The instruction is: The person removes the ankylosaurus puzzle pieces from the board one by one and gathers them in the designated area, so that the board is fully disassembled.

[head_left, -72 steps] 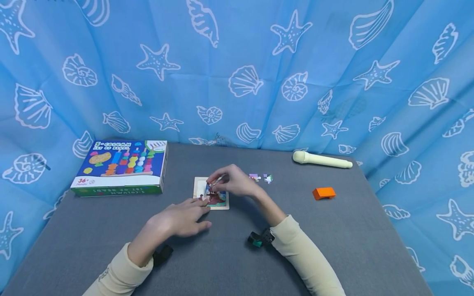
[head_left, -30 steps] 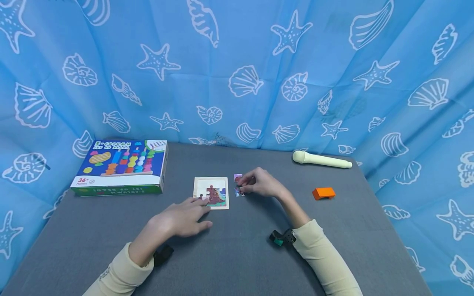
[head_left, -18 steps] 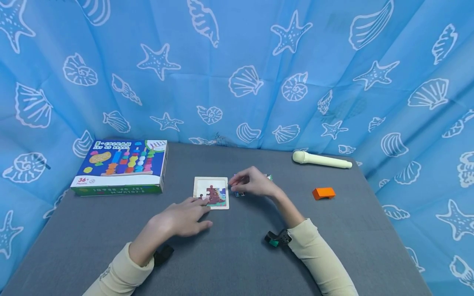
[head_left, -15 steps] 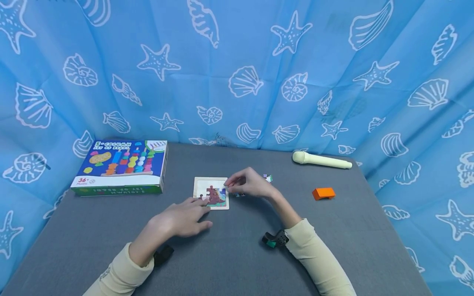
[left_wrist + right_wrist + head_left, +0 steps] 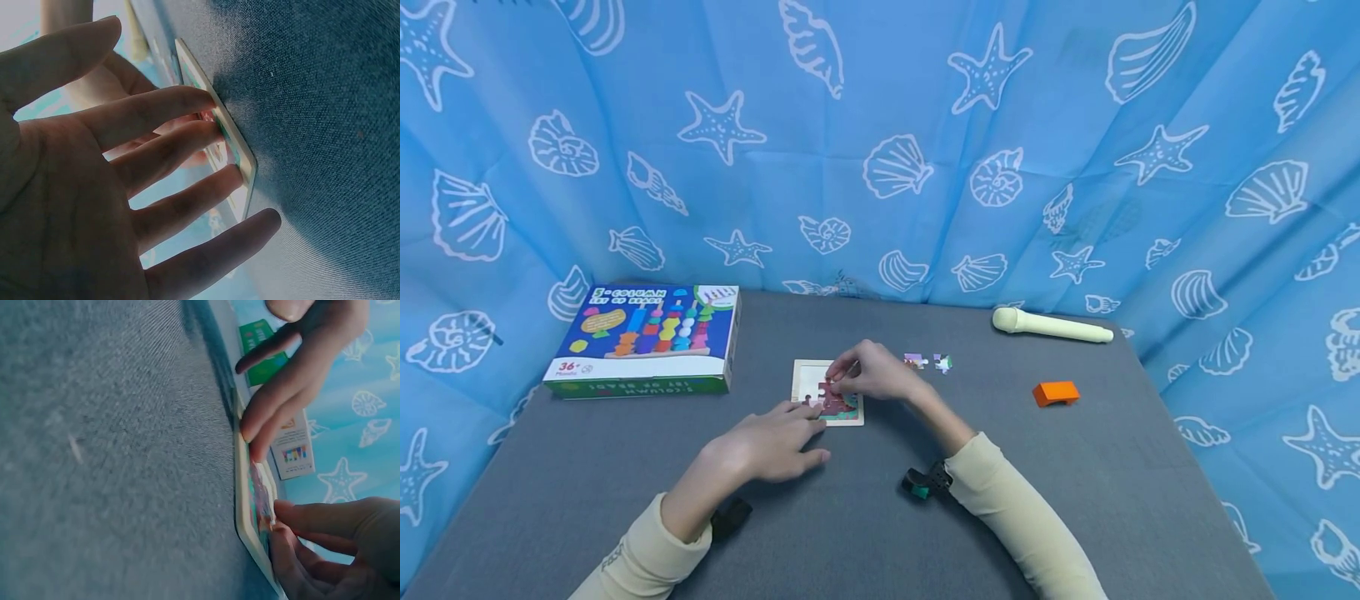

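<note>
A small square puzzle board (image 5: 808, 364) with a pale wooden frame lies flat on the table, partly filled with brown, red and green picture pieces. My left hand (image 5: 771, 444) has its fingers spread, and some fingertips rest on the board's near edge. Over the board's upper right, my right hand (image 5: 876, 372) pinches a puzzle piece between thumb and index finger; the fingers cover most of it. Two loose pieces, a purple-pink one (image 5: 915, 360) and a green-and-white one (image 5: 943, 362), lie right of the board.
At the left stands a blue bead-set box (image 5: 640, 333). A pale microphone-shaped stick (image 5: 1052, 325) lies at the back right, with an orange arch block (image 5: 1056, 392) nearer. A blue shell-patterned curtain (image 5: 880, 150) hangs behind the grey table (image 5: 850, 533).
From beside the loose pieces, my right hand has moved left with a puzzle piece and is now over the board. My left hand has stayed in place.
</note>
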{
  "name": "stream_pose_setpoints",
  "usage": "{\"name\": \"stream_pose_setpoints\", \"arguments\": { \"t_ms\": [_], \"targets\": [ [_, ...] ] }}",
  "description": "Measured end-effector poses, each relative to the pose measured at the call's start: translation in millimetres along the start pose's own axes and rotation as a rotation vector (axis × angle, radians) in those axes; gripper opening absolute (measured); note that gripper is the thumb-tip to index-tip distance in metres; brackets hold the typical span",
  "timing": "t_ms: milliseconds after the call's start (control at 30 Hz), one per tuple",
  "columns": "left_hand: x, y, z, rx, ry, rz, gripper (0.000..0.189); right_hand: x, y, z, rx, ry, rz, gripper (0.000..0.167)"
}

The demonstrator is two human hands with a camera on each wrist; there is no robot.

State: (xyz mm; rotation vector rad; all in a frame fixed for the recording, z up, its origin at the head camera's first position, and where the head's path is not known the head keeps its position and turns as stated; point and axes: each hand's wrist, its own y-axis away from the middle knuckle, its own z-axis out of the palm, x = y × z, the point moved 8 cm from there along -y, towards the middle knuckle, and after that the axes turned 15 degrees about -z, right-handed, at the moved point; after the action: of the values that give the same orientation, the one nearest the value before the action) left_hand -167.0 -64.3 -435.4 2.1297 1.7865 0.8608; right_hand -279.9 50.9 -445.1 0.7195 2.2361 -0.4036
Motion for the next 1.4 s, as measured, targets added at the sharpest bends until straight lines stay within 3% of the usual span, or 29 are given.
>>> {"name": "stream_pose_setpoints", "arguments": {
  "t_ms": [233, 367, 767, 1100, 1400],
  "targets": [
    [-0.2, -1.0, 0.7, -0.011, 0.002, 0.006, 0.06, -1, -7.9, 3, -0.009, 0.096, 0.105, 0.011],
    [0.0, -0.8, 0.4, -0.014, -0.004, 0.003, 0.061, 0, -9.6, 3, -0.023, 0.101, 0.112, 0.011],
    [0.9, -0.1, -0.1, 0.006, -0.011, 0.008, 0.06, -6, -3.3, 3, 0.019, -0.026, 0.001, 0.014],
    [0.4, -0.2, 0.0, 0.01, -0.008, -0.004, 0.061, -6, 17.0, -8, 0.065, -0.206, -0.017, 0.016],
    [-0.9, -1.0, 1.2, 0.0, -0.009, -0.007, 0.061, 10, 53.1, -28, 0.1, -0.226, 0.058, 0.019]
  ]
}}
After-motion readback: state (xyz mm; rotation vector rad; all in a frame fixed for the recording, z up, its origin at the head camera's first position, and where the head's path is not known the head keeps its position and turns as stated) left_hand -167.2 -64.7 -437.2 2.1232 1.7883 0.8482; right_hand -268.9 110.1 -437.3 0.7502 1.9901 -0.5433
